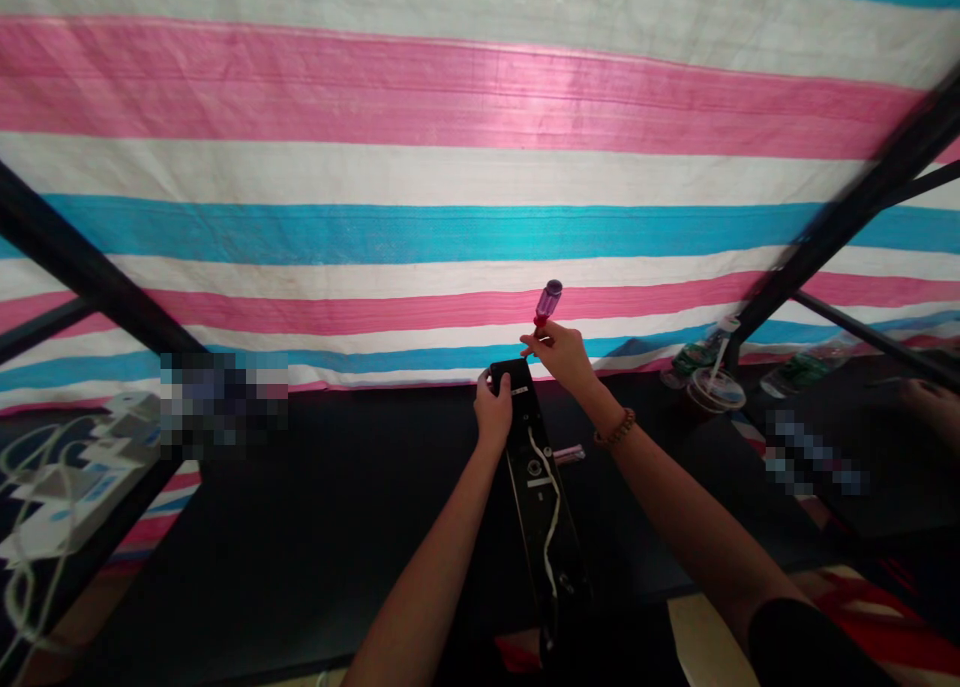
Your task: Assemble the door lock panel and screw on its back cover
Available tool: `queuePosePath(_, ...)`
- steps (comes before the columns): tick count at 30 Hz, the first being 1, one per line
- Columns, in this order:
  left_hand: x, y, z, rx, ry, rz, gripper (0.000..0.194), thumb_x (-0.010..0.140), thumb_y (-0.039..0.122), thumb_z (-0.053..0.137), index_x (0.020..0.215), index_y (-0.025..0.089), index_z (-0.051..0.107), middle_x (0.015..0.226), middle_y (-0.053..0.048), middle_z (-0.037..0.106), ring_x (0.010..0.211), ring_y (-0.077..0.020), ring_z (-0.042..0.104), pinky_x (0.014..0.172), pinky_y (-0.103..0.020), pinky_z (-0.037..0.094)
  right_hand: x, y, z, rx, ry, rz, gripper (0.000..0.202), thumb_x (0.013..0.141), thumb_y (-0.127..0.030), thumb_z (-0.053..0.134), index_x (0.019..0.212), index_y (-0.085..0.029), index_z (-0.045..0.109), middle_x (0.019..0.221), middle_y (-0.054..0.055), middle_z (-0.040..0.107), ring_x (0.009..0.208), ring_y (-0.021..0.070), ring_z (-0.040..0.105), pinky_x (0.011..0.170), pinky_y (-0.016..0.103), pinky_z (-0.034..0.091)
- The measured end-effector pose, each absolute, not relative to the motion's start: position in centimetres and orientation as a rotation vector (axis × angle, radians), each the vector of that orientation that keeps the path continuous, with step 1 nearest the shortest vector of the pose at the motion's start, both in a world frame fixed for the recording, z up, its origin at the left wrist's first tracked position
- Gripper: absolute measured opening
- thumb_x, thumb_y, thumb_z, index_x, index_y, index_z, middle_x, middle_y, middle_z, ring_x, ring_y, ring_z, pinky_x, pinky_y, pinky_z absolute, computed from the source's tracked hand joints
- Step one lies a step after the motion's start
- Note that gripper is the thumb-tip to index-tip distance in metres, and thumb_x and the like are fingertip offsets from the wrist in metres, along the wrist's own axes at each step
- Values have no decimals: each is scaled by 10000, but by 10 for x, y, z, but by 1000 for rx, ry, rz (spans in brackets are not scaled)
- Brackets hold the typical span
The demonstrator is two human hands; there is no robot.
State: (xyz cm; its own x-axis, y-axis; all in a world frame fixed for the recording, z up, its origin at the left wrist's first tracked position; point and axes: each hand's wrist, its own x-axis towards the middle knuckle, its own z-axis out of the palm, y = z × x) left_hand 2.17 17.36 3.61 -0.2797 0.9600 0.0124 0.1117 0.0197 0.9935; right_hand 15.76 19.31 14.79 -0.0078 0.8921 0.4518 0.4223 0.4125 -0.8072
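A long black panel [532, 507] lies lengthwise on the black table [300, 527], its near end toward me. A white cable [553, 517] runs along its face. My left hand [493, 407] grips the panel's far end, thumb on top. My right hand [559, 355] pinches a screwdriver with a clear purple handle [550, 299] and a red collar. The handle points up, and the shaft is mostly hidden by my fingers near the panel's far right corner. Beside the panel's right edge lies a small pinkish item [570, 454].
At the right are a lidded cup with a straw [714, 391] and green-labelled bottles [688, 359]. Another person's hand [930, 403] shows at the right edge. White devices with cables [75, 497] sit at the left. Dark metal bars slope on both sides before a striped sheet [480, 232].
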Motion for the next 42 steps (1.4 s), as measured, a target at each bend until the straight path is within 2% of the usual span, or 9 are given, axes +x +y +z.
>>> queuePosePath(6,21,174,37,1139,1497,1361,434,936,394,637,1300,162,598,1072,-130,769,966,-253,746,855,-351,570,157,192,147,-1130,-1617,648,220,856,-417,651,960,-224,637,756,-2,721,642,200,770,606,275,592)
queuePosePath(9,22,174,37,1140,1507,1354,431,940,386,630,1302,153,597,1082,-141,766,969,-260,745,864,-358,566,158,193,145,-1127,-1605,663,226,870,-442,628,851,-217,633,768,25,736,685,220,783,631,290,607)
queuePosePath(14,22,173,40,1143,1519,1345,431,947,376,621,1313,151,589,1099,-145,763,987,-259,742,881,-362,559,160,192,146,-1189,-1540,606,260,805,-430,729,740,-220,591,651,17,709,663,252,781,588,288,590)
queuePosePath(20,22,172,41,1140,1527,1336,423,945,367,624,1310,156,590,1085,-141,765,978,-260,742,873,-358,560,160,188,148,-1118,-1568,642,274,851,-448,669,999,-222,629,830,13,748,643,199,773,616,283,601)
queuePosePath(23,21,172,43,1141,1535,1332,426,935,376,644,1297,157,601,1077,-139,764,978,-264,738,883,-362,552,161,189,146,-1097,-1572,646,247,883,-468,625,893,-221,619,828,33,754,712,217,789,653,294,613)
queuePosePath(27,21,171,45,1138,1541,1332,420,927,383,659,1286,172,609,1081,-129,762,985,-258,735,887,-355,547,161,191,146,-1163,-1503,590,258,830,-451,709,805,-230,579,722,17,729,686,246,788,604,290,602)
queuePosePath(32,21,171,45,1145,1531,1331,405,945,354,629,1296,155,597,1076,-135,764,971,-255,738,867,-357,555,161,186,148,-1131,-1539,628,286,839,-431,695,1039,-238,626,868,15,760,676,212,783,645,305,619)
queuePosePath(35,22,171,44,1148,1534,1335,409,941,354,636,1295,153,599,1090,-140,763,989,-262,736,878,-363,553,161,184,147,-1112,-1568,624,225,874,-438,647,930,-221,659,809,29,755,724,226,790,690,319,622)
queuePosePath(42,22,171,43,1133,1541,1345,428,921,380,670,1287,165,612,1049,-130,769,968,-262,741,885,-368,553,159,187,147,-1190,-1486,527,239,823,-418,720,745,-229,596,632,7,710,679,263,790,586,286,591)
